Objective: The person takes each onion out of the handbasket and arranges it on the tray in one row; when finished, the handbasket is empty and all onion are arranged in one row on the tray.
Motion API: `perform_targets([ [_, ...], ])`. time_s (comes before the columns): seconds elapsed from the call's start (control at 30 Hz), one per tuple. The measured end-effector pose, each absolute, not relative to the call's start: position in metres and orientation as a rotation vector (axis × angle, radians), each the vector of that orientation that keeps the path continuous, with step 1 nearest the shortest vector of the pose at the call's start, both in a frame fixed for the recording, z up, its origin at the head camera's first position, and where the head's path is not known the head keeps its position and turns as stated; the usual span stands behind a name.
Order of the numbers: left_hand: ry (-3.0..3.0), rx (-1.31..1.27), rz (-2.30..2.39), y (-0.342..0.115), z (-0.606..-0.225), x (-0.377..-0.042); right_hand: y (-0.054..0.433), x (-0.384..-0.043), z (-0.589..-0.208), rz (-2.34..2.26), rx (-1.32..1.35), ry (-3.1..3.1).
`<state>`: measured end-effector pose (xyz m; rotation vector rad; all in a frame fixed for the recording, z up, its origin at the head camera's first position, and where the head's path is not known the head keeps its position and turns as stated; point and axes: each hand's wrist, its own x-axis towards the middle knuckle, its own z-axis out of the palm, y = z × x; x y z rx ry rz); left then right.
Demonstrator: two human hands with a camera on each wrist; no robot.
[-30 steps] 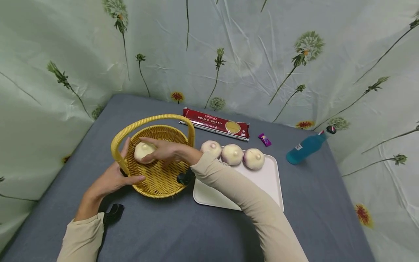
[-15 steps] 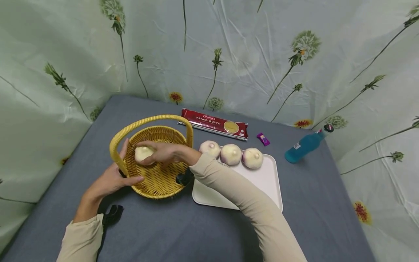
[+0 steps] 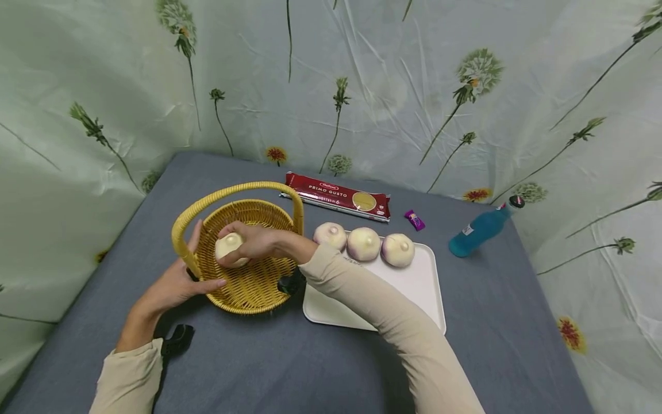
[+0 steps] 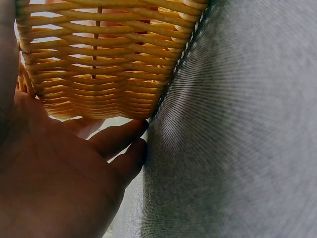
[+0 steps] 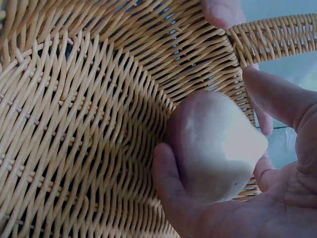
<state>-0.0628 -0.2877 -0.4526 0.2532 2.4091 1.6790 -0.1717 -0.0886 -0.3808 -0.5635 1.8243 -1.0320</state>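
Note:
A yellow wicker basket [image 3: 253,287] with an arched handle stands on the table's left part. My left hand [image 3: 173,284] holds its left side, the thumb over the rim and the other fingers outside. In the left wrist view, fingertips [image 4: 131,148] reach the basket's lower edge by the cloth. Inside the basket, my right hand [image 3: 258,241] grips a white-and-purple turnip [image 5: 213,144], its fingers curved around the sides. The turnip's pale nub faces up in the head view. Three similar turnips [image 3: 364,244] sit in a row along the far edge of a white tray [image 3: 398,293].
Behind the tray lies a red packet of pasta [image 3: 336,196]. A small purple-wrapped candy [image 3: 415,220] is to its right. Farther right is a blue bottle [image 3: 478,231] with a dark cap. A patterned curtain [image 3: 393,115] rises behind the grey-covered table [image 3: 258,362].
My right hand has shifted the turnip slightly toward me and right inside the basket, tipping it and bringing its nub back up. My left hand has stayed on the basket.

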Motion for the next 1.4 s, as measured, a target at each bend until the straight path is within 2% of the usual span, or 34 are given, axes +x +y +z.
perform_targets([
  [0.7, 2.384, 0.252, 1.737, -0.287, -0.451, -0.062, -0.059, -0.143, -0.363, -0.949, -0.942, 1.95],
  [1.4, 2.396, 0.255, 1.733, -0.283, -0.452, -0.061, -0.007, -0.124, -0.344, -0.992, -1.09, 2.052],
])
